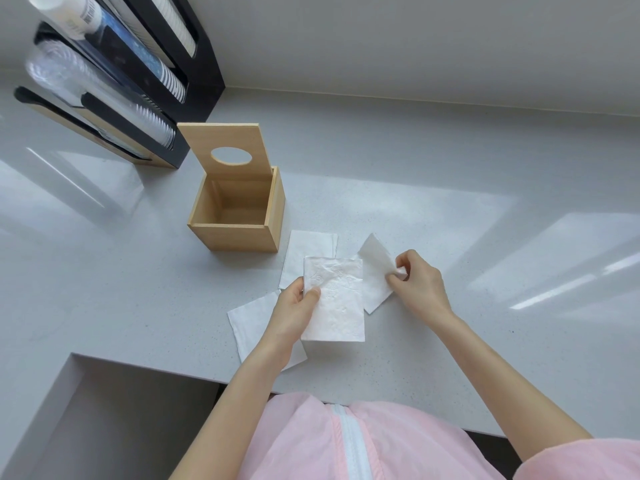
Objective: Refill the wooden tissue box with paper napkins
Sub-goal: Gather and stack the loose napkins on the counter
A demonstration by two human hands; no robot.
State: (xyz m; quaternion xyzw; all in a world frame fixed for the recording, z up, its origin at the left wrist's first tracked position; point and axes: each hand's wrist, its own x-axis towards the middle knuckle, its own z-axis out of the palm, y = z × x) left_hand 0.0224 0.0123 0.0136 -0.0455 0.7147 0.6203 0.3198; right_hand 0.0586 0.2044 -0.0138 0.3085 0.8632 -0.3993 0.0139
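holding a napkin [334,299] pinched in the left hand [294,306], right hand [417,282] pinching another; the open box [239,216] sits up-left, nearer the left.

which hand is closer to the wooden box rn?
Left. The left hand, holding a napkin, sits just in front of the wooden tissue box. The right hand, pinching another napkin, is farther out to the box's right.

Your pale grey countertop [433,174] carried the open wooden tissue box [239,216], a black cup dispenser [145,98] at its far left corner, and loose white napkins [308,251] lying just beside the box.
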